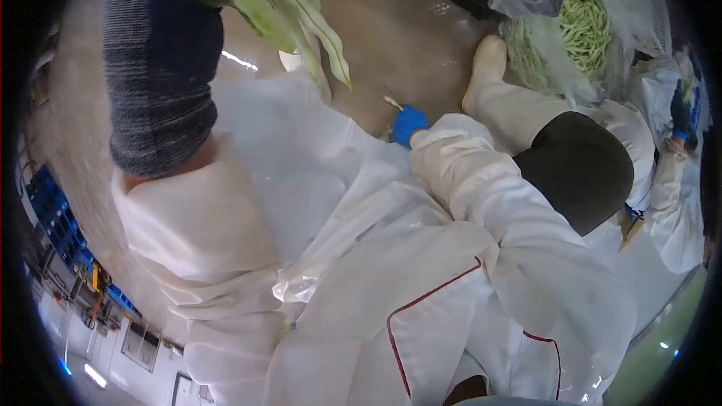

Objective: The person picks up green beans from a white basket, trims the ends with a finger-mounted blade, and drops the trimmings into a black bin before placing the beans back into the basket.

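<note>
My left hand (180, 37), in a dark knitted glove with a grey ribbed cuff, is raised close to the camera at the upper left. Long flat green pods (282, 4) with pale edges hang out from its far side; the fingertips are mostly hidden. Lower down, near the middle, my right hand (408, 125) wears a blue glove and is closed. A small slim pale piece (392, 103) sticks out of its fingers, too small to name. White sleeves and a white apron (301, 143) cover my arms and lap.
Clear plastic bags (526, 56) with a heap of green beans (585, 26) stand at the upper right. A white boot (489, 68) rests on the wet brown floor (368, 37). Another person's sleeve (669, 203) shows at the far right. Blue crates (56, 214) stand at the left.
</note>
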`<act>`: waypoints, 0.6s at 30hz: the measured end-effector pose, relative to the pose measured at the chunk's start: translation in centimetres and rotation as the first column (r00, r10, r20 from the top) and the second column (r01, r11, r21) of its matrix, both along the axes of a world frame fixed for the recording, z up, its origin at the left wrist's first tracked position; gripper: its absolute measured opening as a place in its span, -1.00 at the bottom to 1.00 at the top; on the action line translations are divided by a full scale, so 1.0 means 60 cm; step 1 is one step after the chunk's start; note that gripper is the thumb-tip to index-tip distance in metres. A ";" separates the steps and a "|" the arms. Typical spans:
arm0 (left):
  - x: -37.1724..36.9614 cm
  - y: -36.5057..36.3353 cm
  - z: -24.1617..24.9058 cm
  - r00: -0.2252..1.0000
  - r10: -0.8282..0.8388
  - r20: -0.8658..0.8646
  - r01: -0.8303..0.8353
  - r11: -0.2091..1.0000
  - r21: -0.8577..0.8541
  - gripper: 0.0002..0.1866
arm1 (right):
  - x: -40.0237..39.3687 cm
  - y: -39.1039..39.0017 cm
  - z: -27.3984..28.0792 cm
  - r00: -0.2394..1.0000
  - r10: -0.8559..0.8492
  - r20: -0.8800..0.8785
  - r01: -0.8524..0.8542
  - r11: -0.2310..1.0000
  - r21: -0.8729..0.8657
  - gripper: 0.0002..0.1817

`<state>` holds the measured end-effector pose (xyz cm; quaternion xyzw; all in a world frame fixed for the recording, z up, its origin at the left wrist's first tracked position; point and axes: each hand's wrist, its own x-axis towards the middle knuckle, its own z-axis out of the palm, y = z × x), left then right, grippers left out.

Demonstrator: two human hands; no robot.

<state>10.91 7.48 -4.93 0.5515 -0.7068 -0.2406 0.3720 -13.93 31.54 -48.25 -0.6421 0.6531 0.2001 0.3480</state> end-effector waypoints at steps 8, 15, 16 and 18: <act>-0.053 -0.028 0.025 0.908 -0.036 -0.417 0.092 0.989 0.116 -0.66 | -0.012 -0.301 0.232 0.823 0.144 0.550 0.253 0.774 -0.581 -0.50; -0.132 -0.053 0.047 0.637 0.010 -0.771 0.202 0.963 0.179 -0.75 | -0.104 -0.432 0.706 0.577 0.381 0.722 0.321 0.708 -0.629 -0.58; -0.140 -0.061 0.050 0.655 -0.039 -0.755 0.233 0.960 0.152 -0.74 | -0.112 -0.427 0.740 0.535 0.426 0.730 0.328 0.691 -0.644 -0.58; -0.163 -0.063 0.074 0.634 -0.106 -0.766 0.335 0.930 0.148 -0.66 | -0.122 -0.416 0.790 0.440 0.513 0.737 0.329 0.672 -0.664 -0.59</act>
